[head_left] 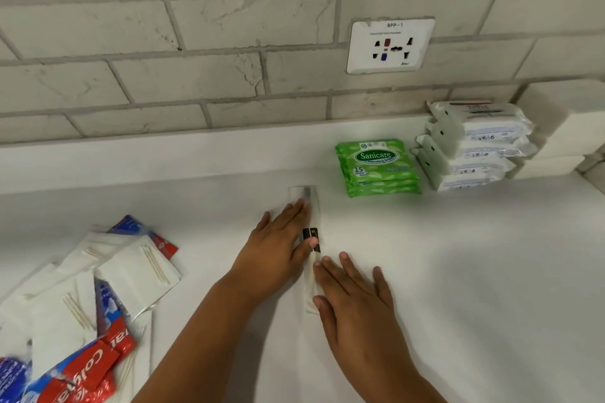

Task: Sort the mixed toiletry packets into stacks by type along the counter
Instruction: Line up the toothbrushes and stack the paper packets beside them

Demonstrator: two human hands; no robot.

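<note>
Two flat hands, our left hand and right hand, fingers spread, press a slim clear packet left of the green wipes stack.

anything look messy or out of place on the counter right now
Yes. The pile at the left is still a jumble: toothpick packets and toothpaste sachets overlap at mixed angles. The green wipes and white wipe packs sit in neat stacks.

**Colours on the desk**

The desk is plain white. Green wipe packs carry a white-lettered oval label beside white wipe packs. Red, white and blue toothpaste sachets mix with white toothpick packets. Pale grey brick-pattern wall tiles; white socket.
</note>
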